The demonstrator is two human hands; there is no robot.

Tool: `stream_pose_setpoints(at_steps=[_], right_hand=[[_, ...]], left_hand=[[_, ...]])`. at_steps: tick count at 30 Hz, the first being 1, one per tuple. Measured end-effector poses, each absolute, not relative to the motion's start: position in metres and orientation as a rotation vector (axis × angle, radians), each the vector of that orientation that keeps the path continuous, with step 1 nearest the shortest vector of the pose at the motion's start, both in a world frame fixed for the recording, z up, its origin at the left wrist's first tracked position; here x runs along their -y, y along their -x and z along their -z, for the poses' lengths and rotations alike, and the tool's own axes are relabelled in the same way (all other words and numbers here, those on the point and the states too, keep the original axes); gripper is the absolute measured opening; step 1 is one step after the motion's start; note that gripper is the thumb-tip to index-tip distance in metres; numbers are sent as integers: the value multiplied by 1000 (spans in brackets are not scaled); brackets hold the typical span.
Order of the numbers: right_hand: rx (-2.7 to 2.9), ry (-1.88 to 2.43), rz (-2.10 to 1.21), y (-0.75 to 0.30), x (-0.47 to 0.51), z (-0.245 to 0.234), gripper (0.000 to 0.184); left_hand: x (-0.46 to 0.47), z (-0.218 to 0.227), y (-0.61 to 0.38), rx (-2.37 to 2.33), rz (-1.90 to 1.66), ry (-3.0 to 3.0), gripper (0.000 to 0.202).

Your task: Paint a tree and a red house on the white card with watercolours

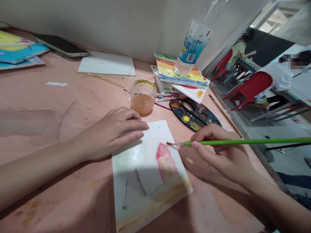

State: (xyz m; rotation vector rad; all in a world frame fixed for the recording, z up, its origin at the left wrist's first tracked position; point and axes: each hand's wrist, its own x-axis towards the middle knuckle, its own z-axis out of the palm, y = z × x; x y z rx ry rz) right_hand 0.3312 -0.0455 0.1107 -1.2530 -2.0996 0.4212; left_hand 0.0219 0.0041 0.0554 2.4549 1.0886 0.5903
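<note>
A white watercolour card [143, 181] lies on the pink-stained table covering [48, 168], painted with a pink and yellow patch, an ochre wash and grey strokes. My left hand [114, 134] rests flat on its upper left part, fingers together and holding nothing. My right hand [218, 152] grips a green-handled paintbrush [243, 141] with a thin metal ferrule. The brush tip sits at the card's upper right area, just above the pink patch. A glass jar of pinkish water [143, 98] stands beyond my left fingers.
A dark paint palette [191, 115] lies past the card, with a stack of painted cards [179, 72] and a plastic water bottle [191, 48] behind it. A phone [60, 45] lies at the far left. The table edge runs along the right, beyond which people sit on red chairs [250, 87].
</note>
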Motion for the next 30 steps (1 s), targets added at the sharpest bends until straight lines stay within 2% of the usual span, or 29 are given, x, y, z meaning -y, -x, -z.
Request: stream_pose_setpoints(at_steps=[14,19,22,25,27,30], right_hand=[[1910,1174,-532,-335,44,-111,18],[1791,1099,-440,-344,11,-127,17],[1910,958,-455,-330,-19,-150,17],[1989,891,-444,-300,-49,-169,18],[2031,950,-403,-276,-66,-173,19],[2106,1022,-438,-245,-83,-169,20]], left_hand=[[-4,-61,-24,-1132,-591,-2427,47],[-2,-70,-26,-1142,-610,-2323,43],[2,-74,-29,-1325,-769,-2192,38],[5,-76,-33,-1568,-1114,-1918,27],[5,-74,-35,-1610,-1259,-1773,33],[2,-69,-37,-1605,-1298,-1735,54]])
